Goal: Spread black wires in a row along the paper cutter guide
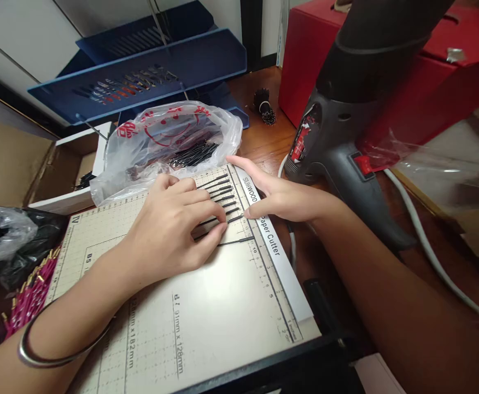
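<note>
My left hand [169,230] lies flat on a beige paper cutter board [206,317], fingers pressing down on several thin black tube pieces [223,196] lined up in a row. My right hand [276,194] rests on its edge along the cutter's white ruler strip [270,241], fingertips against the ends of the black pieces. Neither hand grips anything. A metal bangle [45,358] circles my left wrist.
A clear plastic bag [169,139] with more black pieces sits behind the board. A grey heat gun [346,120] stands at the right with its white cord [424,241]. Blue trays [141,71], a red box [448,71] and pink-sleeved terminals [30,298] surround the board.
</note>
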### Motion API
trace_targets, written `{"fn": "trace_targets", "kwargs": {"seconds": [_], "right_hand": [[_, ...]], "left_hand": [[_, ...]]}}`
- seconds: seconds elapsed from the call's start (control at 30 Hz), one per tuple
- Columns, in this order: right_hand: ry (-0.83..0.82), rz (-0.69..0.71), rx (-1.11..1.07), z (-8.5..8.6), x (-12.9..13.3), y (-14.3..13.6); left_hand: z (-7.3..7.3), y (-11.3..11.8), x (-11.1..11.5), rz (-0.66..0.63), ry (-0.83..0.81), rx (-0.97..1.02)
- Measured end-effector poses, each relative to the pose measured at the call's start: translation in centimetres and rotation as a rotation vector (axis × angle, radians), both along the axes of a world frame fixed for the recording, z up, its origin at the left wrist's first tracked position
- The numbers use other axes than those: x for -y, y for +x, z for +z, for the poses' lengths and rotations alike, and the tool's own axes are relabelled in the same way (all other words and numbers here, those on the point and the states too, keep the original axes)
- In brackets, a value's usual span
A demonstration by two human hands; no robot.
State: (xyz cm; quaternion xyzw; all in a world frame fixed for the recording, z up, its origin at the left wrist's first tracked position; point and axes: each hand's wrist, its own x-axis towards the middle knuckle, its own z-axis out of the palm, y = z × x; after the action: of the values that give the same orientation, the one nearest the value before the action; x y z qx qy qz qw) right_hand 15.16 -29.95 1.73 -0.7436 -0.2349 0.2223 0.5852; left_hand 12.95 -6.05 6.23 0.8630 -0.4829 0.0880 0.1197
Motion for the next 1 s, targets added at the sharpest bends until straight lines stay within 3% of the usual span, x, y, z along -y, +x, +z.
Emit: {"fn": "trace_targets", "kwargs": {"seconds": [0.17, 1.0], "right_hand": [[-0.102, 0.004, 0.017, 0.15, -0.14, 0.00], [-0.112, 0.017, 0.027, 0.32, -0.15, -0.11]], "left_hand": [[-0.21, -0.05, 0.01, 0.013, -0.008, -0.019], [-0.53, -0.08, 0.26, 0.023, -0.043, -0.014]]}}
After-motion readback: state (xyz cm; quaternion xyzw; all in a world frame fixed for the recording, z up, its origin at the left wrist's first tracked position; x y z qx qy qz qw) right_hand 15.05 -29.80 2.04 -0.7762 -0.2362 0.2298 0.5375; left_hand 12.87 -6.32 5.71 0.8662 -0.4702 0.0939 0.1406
